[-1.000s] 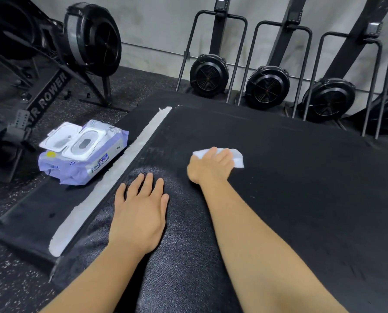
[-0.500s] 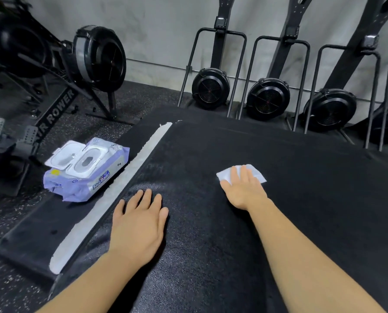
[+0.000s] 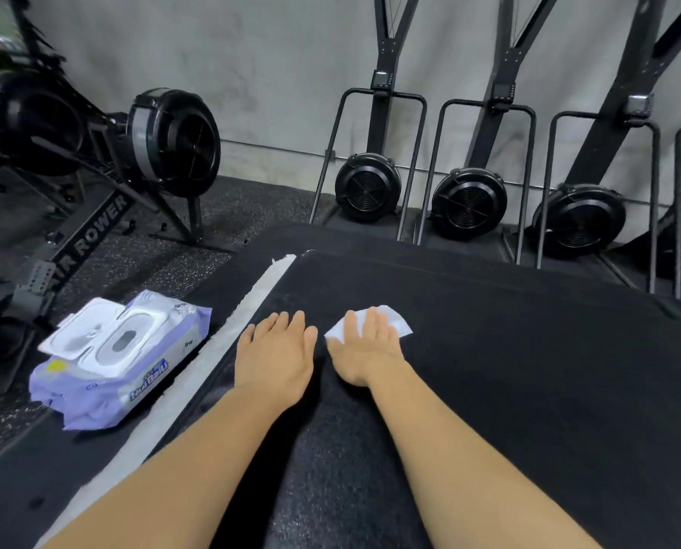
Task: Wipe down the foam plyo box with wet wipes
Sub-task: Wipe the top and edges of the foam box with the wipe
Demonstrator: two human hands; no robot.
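Both hands lie flat on the box top in the head view, side by side and close together. My left hand [image 3: 275,358] rests palm down near the box's left edge, fingers straight and together, holding nothing. My right hand [image 3: 364,350] presses the wipe [image 3: 394,320] under straight fingers, and the wipe's corners show past the fingertips on the far and right sides.

The box [image 3: 529,370] spreads wide to my right and away from me. Its left edge runs from near left to far ahead, with a pale strip [image 3: 228,330] alongside it. Most of the top lies right of the right hand, so I judge that this nearer hand should sweep rightward and outward while the left braces. The pack [image 3: 121,358] sits lid-open on the lower black surface to my left, well apart from the wipe.
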